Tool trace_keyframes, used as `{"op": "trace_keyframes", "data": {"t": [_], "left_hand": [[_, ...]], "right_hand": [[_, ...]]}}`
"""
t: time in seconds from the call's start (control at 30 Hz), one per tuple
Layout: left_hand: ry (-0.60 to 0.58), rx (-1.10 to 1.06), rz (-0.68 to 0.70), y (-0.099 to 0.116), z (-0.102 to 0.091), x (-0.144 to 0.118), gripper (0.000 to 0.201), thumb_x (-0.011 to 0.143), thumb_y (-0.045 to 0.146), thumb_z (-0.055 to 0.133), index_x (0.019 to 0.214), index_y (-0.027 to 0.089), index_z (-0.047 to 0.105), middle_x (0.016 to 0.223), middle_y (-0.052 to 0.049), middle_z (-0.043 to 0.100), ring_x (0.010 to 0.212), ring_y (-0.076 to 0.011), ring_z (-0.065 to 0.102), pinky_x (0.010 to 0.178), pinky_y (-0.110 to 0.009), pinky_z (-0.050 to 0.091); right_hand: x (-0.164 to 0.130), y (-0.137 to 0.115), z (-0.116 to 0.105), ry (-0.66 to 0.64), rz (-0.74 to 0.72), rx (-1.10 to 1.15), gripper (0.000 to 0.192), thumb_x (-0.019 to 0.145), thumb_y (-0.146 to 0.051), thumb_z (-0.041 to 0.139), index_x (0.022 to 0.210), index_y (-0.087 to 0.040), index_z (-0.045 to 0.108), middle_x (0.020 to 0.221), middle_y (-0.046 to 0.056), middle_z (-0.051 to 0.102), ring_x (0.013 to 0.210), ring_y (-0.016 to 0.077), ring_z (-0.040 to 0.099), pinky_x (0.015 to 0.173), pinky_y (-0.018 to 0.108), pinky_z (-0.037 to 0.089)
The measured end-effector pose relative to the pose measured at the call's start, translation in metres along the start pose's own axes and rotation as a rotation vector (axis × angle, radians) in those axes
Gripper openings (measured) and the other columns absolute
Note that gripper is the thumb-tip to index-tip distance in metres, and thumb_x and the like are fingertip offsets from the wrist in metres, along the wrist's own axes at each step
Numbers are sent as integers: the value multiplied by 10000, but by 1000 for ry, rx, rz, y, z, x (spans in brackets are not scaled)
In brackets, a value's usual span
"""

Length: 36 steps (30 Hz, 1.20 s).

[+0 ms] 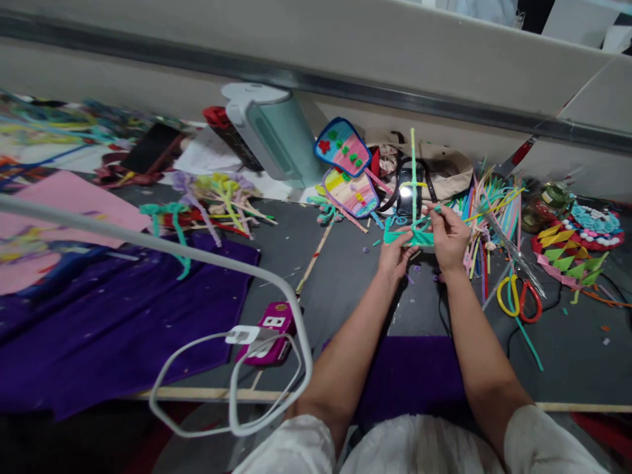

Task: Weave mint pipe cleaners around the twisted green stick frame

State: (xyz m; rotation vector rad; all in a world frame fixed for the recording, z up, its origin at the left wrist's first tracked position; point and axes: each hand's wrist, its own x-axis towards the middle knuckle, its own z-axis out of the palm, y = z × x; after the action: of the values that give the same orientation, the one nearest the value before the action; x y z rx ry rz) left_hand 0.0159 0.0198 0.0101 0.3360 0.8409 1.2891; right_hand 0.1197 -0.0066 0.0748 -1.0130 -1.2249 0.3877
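The left hand (pixel 396 258) gripped a fuzzy green piece (pixel 393 234) over the bench (pixel 340 280) as the right hand (pixel 451 239) pinched a teal strand (pixel 436 209) between its fingers.

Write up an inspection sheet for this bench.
Surface: dark gray tabletop, purple cloth spread at left.
Work: green pipe-cleaner piece with a long light-green stem.
Clutter: loose pipe cleaners, red-and-yellow-handled scissors, teal pitcher, striped fan-shaped panel.
Hands: left hand and right hand both grip the green piece.
Cables: white cable looped by a magenta power strip.
Surroundings: pale wall with dark rail behind; co-workers: nothing seen.
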Motion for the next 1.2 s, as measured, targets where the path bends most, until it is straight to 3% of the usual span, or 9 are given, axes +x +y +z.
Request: {"op": "trace_keyframes", "data": {"t": [0.1, 0.23, 0.37, 0.6, 0.87, 1.2], "left_hand": [[-8, -18, 39, -2, -3, 5, 316, 613, 146, 874, 869, 179, 694, 702, 24, 717, 536, -81, 629, 485, -170, 553], [-1, -16, 64, -5, -7, 11, 322, 612, 187, 905, 855, 191, 693, 739, 3, 735, 548, -91, 635, 475, -177, 549], [-45, 26, 89, -6, -8, 11, 342, 580, 222, 927, 838, 176, 707, 780, -25, 750, 544, -100, 635, 443, -178, 530], [-43, 61, 91, -7, -7, 10, 343, 554, 228, 929, 812, 160, 713, 645, 5, 693, 491, -99, 610, 421, -180, 522], [-48, 82, 53, -5, -6, 8, 285, 612, 195, 899, 823, 166, 709, 673, 0, 701, 501, -95, 606, 455, -193, 533], [12, -32, -57, -1, -1, 5, 227, 677, 136, 857, 819, 168, 683, 656, 13, 684, 522, -86, 618, 481, -172, 516]], "right_hand": [[3, -2, -4, -14, -118, -103, 234, 950, -399, 606, 995, -246, 776, 944, 45, 792, 847, 181, 727, 799, 340, 593], [6, -6, -7, -49, -183, -145, 219, 959, -371, 599, 973, -254, 784, 944, 47, 793, 907, 193, 730, 833, 353, 581], [6, -7, -6, -38, -127, -38, 206, 950, -356, 611, 967, -246, 784, 948, 43, 785, 905, 183, 727, 842, 347, 586], [6, -10, -7, -49, 23, 47, 234, 916, -380, 627, 975, -230, 797, 965, 46, 779, 930, 191, 715, 823, 346, 592], [4, -16, -6, -70, 125, 130, 244, 910, -431, 629, 920, -242, 783, 855, 19, 772, 608, 117, 595, 567, 263, 518], [5, -11, -1, 41, 98, 233, 232, 924, -439, 637, 878, -217, 688, 739, -12, 732, 540, 80, 578, 517, 207, 482]]}}
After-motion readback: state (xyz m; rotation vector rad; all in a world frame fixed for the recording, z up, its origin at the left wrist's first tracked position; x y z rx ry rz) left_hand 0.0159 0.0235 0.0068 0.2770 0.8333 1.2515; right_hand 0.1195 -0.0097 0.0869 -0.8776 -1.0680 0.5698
